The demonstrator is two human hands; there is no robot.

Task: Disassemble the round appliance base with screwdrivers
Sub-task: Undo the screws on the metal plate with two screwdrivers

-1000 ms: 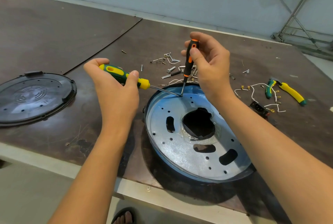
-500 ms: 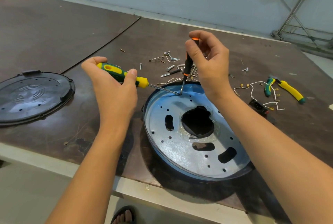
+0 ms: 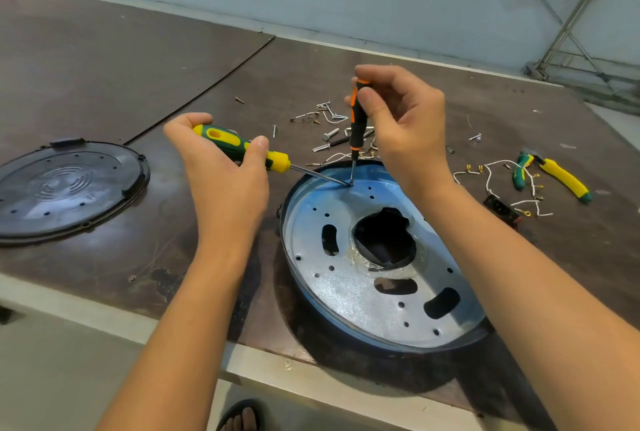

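The round appliance base [image 3: 349, 295], a silvery-blue metal plate with a dark central hole and several slots, lies near the table's front edge. My left hand [image 3: 225, 181] grips a green-and-yellow screwdriver [image 3: 242, 148] nearly flat, its shaft running right to the plate's far rim. My right hand [image 3: 405, 129] pinches a slim black-and-orange screwdriver [image 3: 356, 122] upright. Both tips meet at one spot on the far rim [image 3: 350, 183].
A black round cover [image 3: 65, 188] lies at the left. Loose screws and metal clips [image 3: 329, 125] are scattered behind the base. White wires with terminals [image 3: 491, 174], green-and-yellow pliers [image 3: 561, 177] and a small black connector [image 3: 502, 210] lie at the right. A sandalled foot [image 3: 242, 416] shows below the table edge.
My right thumb and fingers have shifted on the slim screwdriver's handle. The left hand and its screwdriver stay where they were, apart from a slight camera shift.
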